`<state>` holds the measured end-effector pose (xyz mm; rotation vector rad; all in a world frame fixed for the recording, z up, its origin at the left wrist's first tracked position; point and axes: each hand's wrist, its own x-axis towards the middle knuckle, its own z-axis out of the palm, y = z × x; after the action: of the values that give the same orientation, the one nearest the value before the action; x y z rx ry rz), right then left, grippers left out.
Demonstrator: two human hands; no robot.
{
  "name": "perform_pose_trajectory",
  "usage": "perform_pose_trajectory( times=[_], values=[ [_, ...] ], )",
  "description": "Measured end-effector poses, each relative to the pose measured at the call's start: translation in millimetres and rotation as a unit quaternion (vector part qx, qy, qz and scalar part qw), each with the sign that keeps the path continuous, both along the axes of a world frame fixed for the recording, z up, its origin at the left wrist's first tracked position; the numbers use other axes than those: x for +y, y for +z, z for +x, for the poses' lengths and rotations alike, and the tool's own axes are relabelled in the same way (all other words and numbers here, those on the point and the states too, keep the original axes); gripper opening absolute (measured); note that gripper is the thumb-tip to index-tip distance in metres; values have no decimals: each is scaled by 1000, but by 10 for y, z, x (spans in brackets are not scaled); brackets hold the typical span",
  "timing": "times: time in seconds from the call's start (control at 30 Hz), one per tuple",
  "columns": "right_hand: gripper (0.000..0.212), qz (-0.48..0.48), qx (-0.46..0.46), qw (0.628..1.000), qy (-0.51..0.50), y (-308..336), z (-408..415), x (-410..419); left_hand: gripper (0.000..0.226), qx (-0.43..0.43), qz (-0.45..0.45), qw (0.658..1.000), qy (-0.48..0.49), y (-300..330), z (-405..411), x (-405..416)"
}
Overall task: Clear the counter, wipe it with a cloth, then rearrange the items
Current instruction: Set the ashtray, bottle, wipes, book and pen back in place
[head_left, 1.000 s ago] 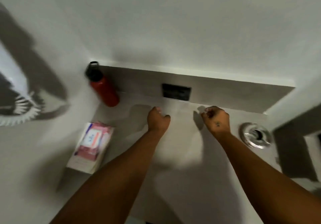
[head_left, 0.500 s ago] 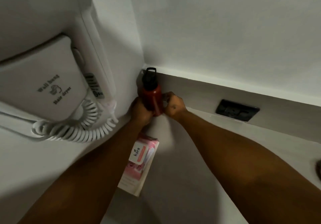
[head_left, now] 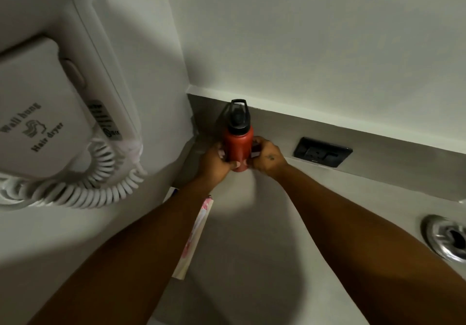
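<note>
1. While both forearms reach forward into the corner, the left hand [head_left: 214, 159] and the right hand [head_left: 267, 157] wrap the lower body of a red bottle [head_left: 239, 148] from opposite sides, fingers curled closed around it
2. Left thumb lies across the front of the bottle near its base; the right hand covers the bottle's right flank, knuckles toward the camera
3. Bottle stands upright, black cap [head_left: 238, 118] with a loop handle on top; it sits at the back left corner of the grey surface [head_left: 252, 224], close to the grey backsplash [head_left: 378, 143]. Whether its base touches the surface or is lifted slightly: cannot tell, the hands hide it
4. Pink and white packet [head_left: 194, 236] lies flat on the surface along the left wall, mostly hidden beneath the left forearm; only its right edge shows
5. Black wall outlet [head_left: 322, 152] is set into the backsplash, to the right of the right hand, apart from it
6. Round metal fitting [head_left: 446, 237] with a dark centre sits in the surface at the far right edge of view, well apart from the bottle
7. White wall-hung hair dryer [head_left: 50, 103] is mounted on the left wall, lettering reads "Wall hung Hair dryer"; its coiled white cord [head_left: 83, 186] loops beneath it, above the left forearm
8. Lighting is dim; arm shadows fall across the near part of the surface
</note>
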<state>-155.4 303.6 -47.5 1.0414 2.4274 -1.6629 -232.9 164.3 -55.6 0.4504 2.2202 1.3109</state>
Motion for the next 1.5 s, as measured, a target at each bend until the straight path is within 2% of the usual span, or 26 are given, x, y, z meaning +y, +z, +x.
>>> perform_pose_trajectory(
  times=[0.17,0.23,0.3,0.37,0.4,0.47,0.53,0.6,0.77,0.97,1.07,1.17,1.3,1.5],
  values=[
    [67,-26,-6,999,-19,51,229,173,63,32,-27,999,7,-79,268,269],
    [59,-64,9,997,-45,73,274,141,61,29,-39,999,-10,-66,309,271],
    [53,-46,7,995,-88,45,355,59,62,59,-87,994,-29,12,314,190],
    [59,21,-33,992,-118,-26,493,-129,60,94,-115,989,5,135,308,-31],
    [55,30,-53,990,-127,-89,555,-268,57,112,-127,985,33,200,307,-210],
    [35,-26,-50,988,-146,-216,663,-604,48,144,-175,971,72,291,271,-592],
    [33,-85,-40,985,-146,-300,674,-971,35,128,-262,954,69,330,242,-1005],
    [32,-139,-42,979,-145,-327,606,-1278,33,91,-339,935,54,345,267,-1303],
    [29,-142,-93,980,-102,-363,430,-1719,40,70,-367,927,34,246,414,-1502],
    [32,-134,-89,982,-102,-451,417,-1827,51,49,-344,938,15,54,540,-1514],
    [28,-95,-91,984,-117,-447,502,-1776,45,37,-329,944,4,27,586,-1474],
    [19,-132,-63,976,-160,-426,678,-1655,34,43,-308,950,-5,31,682,-1382],
    [18,-176,-26,963,-201,-371,1099,-1363,27,66,-251,966,-17,58,953,-1109],
    [14,-174,-9,940,-294,-231,2186,-694,21,-28,-124,991,-42,39,1812,-331]
  ],
)
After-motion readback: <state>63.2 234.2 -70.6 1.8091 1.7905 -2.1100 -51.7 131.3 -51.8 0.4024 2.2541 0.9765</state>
